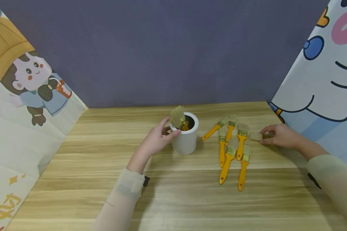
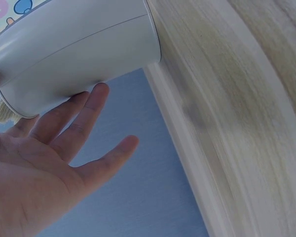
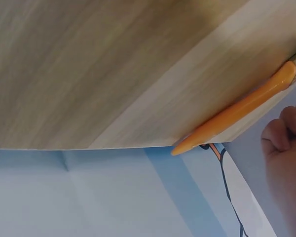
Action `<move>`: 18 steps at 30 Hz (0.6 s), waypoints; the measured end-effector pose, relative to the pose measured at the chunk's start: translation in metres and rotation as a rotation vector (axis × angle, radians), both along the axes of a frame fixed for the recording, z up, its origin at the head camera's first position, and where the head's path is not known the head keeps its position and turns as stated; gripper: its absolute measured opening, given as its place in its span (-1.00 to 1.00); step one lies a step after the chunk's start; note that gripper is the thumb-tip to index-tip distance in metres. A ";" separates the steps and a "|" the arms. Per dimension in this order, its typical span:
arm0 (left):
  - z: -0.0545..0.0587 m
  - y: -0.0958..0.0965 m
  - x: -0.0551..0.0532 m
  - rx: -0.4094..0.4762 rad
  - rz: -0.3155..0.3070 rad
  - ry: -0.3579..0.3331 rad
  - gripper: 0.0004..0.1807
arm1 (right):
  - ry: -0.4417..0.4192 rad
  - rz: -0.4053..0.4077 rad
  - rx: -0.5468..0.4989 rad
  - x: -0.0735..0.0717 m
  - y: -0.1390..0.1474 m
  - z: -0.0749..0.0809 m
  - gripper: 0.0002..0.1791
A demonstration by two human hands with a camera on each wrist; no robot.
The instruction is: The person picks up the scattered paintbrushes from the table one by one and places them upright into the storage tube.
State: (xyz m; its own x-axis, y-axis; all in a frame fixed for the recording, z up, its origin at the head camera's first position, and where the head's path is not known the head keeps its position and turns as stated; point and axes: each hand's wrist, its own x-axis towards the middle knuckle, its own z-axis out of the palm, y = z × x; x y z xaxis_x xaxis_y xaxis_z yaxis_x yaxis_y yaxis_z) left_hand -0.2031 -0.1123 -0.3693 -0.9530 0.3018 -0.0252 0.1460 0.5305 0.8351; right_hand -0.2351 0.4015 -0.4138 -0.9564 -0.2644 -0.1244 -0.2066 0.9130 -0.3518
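Note:
A white cylindrical can stands upright on the table. My left hand holds it near the top, thumb at the front rim and fingers around its left side; in the left wrist view the fingertips reach the can's wall. Pale bristles of a paintbrush stick up from the can, bristle end up; its handle is mostly hidden inside. At the right, my right hand pinches another paintbrush near its metal band, bristles pointing left. The right wrist view shows its orange handle close to the tabletop.
Several orange-handled paintbrushes lie loosely grouped between the can and my right hand, some overlapping. The wooden table meets a dark back wall. Cartoon-printed panels stand on the left and right.

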 end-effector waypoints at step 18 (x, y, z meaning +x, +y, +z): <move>0.001 0.000 0.001 -0.016 0.006 0.005 -0.01 | 0.033 -0.017 -0.072 -0.004 -0.015 0.028 -0.38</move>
State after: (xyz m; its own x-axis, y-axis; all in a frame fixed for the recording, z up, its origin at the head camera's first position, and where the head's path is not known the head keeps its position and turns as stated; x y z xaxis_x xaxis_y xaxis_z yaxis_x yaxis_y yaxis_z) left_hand -0.2019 -0.1119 -0.3685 -0.9548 0.2961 -0.0253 0.1470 0.5446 0.8258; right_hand -0.2393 0.3870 -0.3856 -0.9641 -0.2548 -0.0740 -0.2035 0.8890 -0.4102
